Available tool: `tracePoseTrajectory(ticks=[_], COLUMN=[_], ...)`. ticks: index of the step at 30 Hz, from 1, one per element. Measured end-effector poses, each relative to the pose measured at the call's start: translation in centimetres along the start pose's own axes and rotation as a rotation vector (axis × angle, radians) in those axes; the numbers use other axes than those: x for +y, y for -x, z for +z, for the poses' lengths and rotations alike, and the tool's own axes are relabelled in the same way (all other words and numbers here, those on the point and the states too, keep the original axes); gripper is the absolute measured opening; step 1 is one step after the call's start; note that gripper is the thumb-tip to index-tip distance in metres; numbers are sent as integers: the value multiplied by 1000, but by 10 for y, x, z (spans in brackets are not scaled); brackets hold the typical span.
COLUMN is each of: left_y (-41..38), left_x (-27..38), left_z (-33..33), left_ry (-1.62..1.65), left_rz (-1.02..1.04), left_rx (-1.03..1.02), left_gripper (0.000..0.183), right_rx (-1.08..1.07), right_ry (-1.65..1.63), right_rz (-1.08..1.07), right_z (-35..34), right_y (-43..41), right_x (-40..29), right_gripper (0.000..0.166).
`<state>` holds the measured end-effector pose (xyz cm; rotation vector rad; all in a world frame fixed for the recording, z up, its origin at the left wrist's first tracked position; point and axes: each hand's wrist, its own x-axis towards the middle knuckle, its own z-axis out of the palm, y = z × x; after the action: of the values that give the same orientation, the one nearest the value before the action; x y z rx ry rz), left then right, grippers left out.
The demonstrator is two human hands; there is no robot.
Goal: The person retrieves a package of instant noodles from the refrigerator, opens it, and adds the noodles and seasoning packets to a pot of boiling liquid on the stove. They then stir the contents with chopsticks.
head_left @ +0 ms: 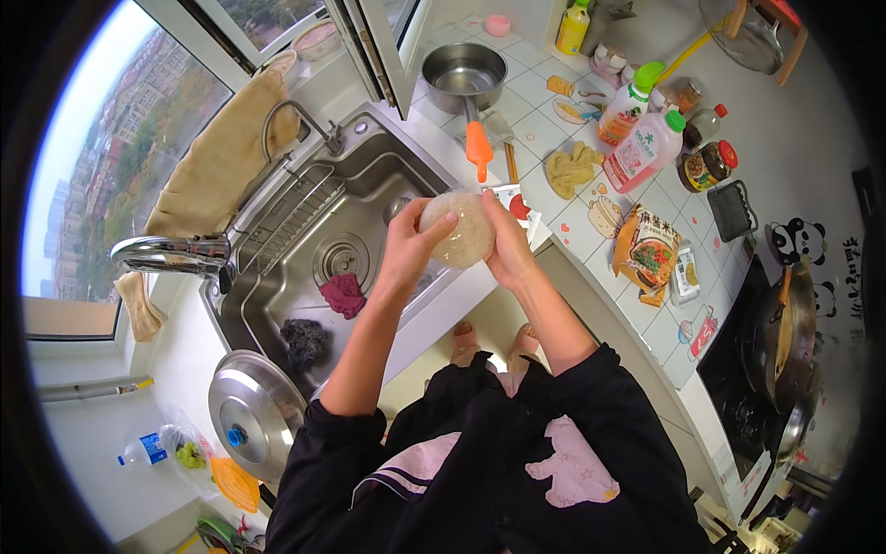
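Between both hands is a round, pale, translucent bundle of dried noodles (458, 228), held above the near right edge of the steel sink (387, 339). My left hand (413, 242) grips its left side, thumb across the front. My right hand (509, 242) holds its right side, fingers mostly behind it. Beyond the hands a steel saucepan (464, 73) with an orange handle stands on the tiled counter. A white sachet (509, 201) lies just behind my right hand. An orange food packet (647, 253) lies farther right.
The sink holds a maroon cloth (342, 296), a black scrubber (304, 343) and a wire rack (297, 215). A large metal lid (252, 412) leans at the lower left. Bottles, including a pink one (644, 152), and a yellow cloth (572, 170) stand or lie right. A wok (782, 332) is on the black hob.
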<state>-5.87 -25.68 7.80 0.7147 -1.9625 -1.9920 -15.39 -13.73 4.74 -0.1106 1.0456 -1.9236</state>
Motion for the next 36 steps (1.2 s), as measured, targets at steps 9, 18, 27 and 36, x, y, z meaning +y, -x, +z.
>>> tracePoseTrajectory(ticks=[9,18,27,36], left_y=[26,25,28,83], left_x=[29,49,67,115], left_z=[-1,61,206,455], left_ry=[200,339,653,739], left_rz=[-109,-204,-218,-173], left_rx=[-224,-497,-542,-828], left_gripper=[34,31,32,34], right_rx=[-206,-70,314,968], right_ry=[-134,17,-209,447], right_rz=[158,-213,-752,-973], right_z=[-5,-48,-104,-190], right_y=[16,67,194,403], right_x=[-31,-76,-155,-244], right_gripper=[61,14,10,20])
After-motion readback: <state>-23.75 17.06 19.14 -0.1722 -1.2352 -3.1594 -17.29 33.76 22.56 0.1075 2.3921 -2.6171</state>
